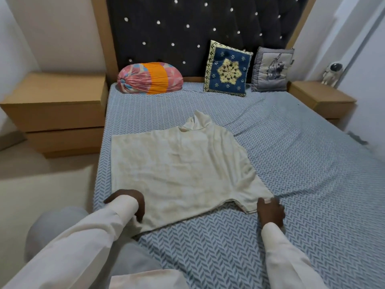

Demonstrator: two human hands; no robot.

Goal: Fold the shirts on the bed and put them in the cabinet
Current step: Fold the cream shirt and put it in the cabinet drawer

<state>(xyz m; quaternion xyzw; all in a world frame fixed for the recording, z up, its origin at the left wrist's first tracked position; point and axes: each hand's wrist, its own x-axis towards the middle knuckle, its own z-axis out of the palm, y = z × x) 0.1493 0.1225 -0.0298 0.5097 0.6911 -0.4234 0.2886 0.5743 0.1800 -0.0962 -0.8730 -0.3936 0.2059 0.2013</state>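
Note:
A cream shirt (179, 170) lies spread flat on the bed (302, 163), which has a blue-and-white herringbone sheet; the collar points toward the headboard. My left hand (130, 202) grips the shirt's near-left corner, fingers curled over the hem. At the near-right corner my right hand (270, 211) pinches the hem. Both arms wear long cream sleeves. The far-left edge of the shirt looks folded straight.
An orange-and-pink bolster (149, 80), a blue embroidered cushion (228, 68) and a grey cushion (270, 69) lean at the dark studded headboard. Wooden bedside units stand at the left (56, 113) and right (320, 101); a small astronaut figure (332, 74) stands on the right one. No cabinet is in view.

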